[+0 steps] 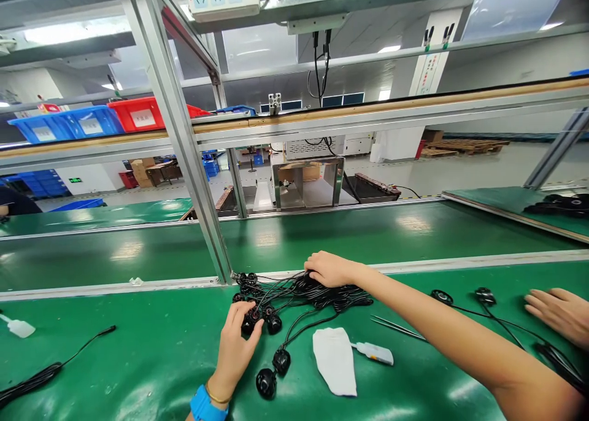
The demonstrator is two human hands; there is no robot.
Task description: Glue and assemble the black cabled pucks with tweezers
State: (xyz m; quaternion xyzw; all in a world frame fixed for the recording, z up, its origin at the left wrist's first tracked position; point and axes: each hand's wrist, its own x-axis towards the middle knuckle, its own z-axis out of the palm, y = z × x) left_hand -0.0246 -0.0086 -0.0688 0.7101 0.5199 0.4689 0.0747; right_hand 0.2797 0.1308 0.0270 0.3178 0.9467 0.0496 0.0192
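Observation:
A tangle of black cables with several small round black parts on their ends lies on the green bench mat. My left hand, with a blue wristband, pinches one round black part in the cluster. My right hand reaches across and rests closed on the far side of the cable bundle. Two more round parts lie loose just right of my left wrist.
A white cloth, a small white tool and thin tweezers lie right of the bundle. Another person's hand rests at the right edge near two more cabled parts. A metal frame post rises behind the bundle. Another black cable lies far left.

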